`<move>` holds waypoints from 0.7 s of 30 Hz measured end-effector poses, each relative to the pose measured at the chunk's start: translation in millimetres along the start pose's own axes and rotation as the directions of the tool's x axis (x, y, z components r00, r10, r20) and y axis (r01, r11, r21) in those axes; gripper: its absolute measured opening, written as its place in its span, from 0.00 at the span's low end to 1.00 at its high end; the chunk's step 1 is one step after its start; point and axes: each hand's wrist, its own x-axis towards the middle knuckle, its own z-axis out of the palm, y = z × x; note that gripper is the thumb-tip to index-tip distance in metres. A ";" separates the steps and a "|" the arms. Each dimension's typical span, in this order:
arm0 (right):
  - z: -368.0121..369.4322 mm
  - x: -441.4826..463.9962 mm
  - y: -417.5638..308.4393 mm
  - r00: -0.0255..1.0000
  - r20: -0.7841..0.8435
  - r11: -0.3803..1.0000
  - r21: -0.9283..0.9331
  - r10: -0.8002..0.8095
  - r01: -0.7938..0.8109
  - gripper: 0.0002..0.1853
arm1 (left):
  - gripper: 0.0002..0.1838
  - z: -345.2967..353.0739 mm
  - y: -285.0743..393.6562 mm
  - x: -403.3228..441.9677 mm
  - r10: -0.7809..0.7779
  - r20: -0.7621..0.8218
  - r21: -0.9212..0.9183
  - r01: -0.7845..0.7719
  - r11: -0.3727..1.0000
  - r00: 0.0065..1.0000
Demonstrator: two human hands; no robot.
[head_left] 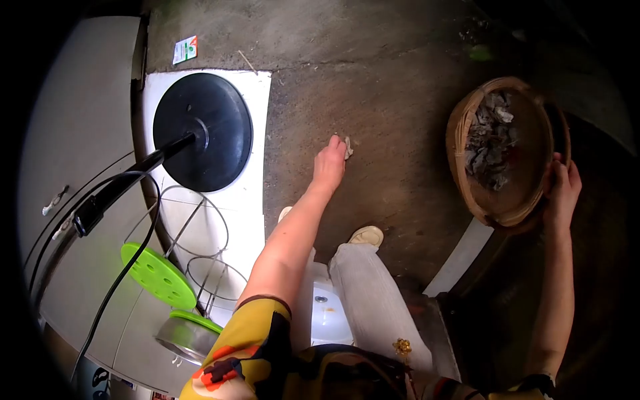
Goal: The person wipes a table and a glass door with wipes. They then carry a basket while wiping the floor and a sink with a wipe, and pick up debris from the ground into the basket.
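Note:
My left hand [329, 164] is low over the dark floor [400, 187], its fingers closed on a small, pale crumpled scrap [348, 148] that looks like paper. At the right, my right hand [563, 190] grips the rim of a round woven basket [458, 143], which is tilted so its inside faces me. Grey and whitish crumpled scraps [490, 143] lie heaped along the basket's left side. Part of my right hand's fingers is hidden behind the rim.
At left, a black round base [203, 133] with a pole and cable stands on white tile. Near it are a wire rack [200, 227], green perforated stool seat [159, 277] and metal pot [183, 337]. A small printed packet [186, 50] lies on the floor.

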 end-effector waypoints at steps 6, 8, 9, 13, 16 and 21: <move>2.9 0.4 23.8 0.986 -0.043 0.987 0.005 -0.159 0.159 0.08 | 0.11 -8.4 40.9 27.9 -0.216 0.110 0.038 0.213 0.976 0.970; 5.9 -2.9 23.2 0.986 -0.064 0.987 0.038 -0.153 0.155 0.07 | 0.09 -19.2 77.3 40.6 -0.241 0.034 -0.166 0.244 0.955 0.970; 6.7 0.7 33.9 0.975 -0.092 0.979 -0.051 -0.201 0.197 0.07 | 0.11 -39.2 116.7 47.4 -0.177 -0.044 -0.266 0.160 0.951 0.983; 6.9 -0.9 19.2 0.959 -0.129 0.927 -0.317 -0.251 0.200 0.09 | 0.14 -90.9 272.8 66.7 -0.085 -0.210 -0.592 -0.058 0.804 0.974; 10.0 -4.8 0.1 0.937 -0.143 0.884 -0.403 -0.318 0.239 0.09 | 0.10 -64.8 331.2 66.5 0.062 0.119 -0.203 -0.037 0.979 0.991; 12.1 4.8 -8.4 0.966 -0.132 0.904 -0.399 -0.223 0.154 0.12 | 0.04 -52.3 371.2 70.5 0.164 0.085 -0.191 -0.145 0.971 0.983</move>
